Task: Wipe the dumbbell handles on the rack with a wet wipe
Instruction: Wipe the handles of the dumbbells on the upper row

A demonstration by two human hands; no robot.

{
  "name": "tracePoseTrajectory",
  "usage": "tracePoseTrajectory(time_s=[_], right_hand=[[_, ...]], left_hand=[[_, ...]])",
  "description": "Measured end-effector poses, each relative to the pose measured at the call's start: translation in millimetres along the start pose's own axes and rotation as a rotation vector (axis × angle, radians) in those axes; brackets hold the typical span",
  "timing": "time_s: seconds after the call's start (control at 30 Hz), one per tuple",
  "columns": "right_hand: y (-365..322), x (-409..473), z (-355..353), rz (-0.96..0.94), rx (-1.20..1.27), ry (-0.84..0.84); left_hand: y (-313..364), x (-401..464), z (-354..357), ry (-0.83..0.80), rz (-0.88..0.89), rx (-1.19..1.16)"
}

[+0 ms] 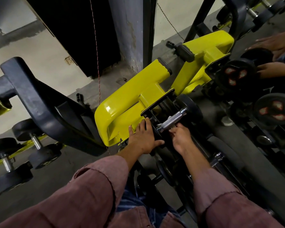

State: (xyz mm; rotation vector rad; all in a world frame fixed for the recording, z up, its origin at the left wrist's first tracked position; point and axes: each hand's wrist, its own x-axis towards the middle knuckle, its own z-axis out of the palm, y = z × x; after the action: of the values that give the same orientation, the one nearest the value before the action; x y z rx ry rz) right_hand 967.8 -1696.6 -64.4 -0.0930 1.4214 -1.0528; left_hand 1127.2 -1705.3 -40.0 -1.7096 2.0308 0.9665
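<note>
Left hand [143, 139] flat on dumbbell [179, 116] end; right hand [181, 137] pinches apparently wet wipe [172, 128] under handle.

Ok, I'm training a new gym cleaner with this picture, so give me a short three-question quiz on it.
1. True or false: the right hand is at the dumbbell's metal handle.
2. What does the left hand rest on? A) the floor B) the dumbbell's near black end by the yellow frame C) a bottle
3. Fill in: the scrap of white wipe shows between the right hand's fingers and the ____.

Key: 1 true; 2 B; 3 handle.
</note>
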Motion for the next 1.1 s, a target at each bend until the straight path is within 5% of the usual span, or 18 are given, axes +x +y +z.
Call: tracePoseTrajectory(time_s=[0.27, 0.5, 0.8, 1.1], right_hand=[[16, -3, 6, -0.013, -0.452, -0.028], [1, -30, 1, -0.247, -0.985, 0.068], [-11, -22, 23, -0.780, -1.561, -0.203], [-41, 0, 48, -0.664, -2.298, -0.525]], left_hand=[[1, 0, 1, 0.003, 0.001, 0.004], [0, 0, 2, 0.003, 0.005, -0.014], [-1, 0, 2, 0.009, 0.016, -0.028], [-2, 0, 3, 0.010, 0.028, -0.064]])
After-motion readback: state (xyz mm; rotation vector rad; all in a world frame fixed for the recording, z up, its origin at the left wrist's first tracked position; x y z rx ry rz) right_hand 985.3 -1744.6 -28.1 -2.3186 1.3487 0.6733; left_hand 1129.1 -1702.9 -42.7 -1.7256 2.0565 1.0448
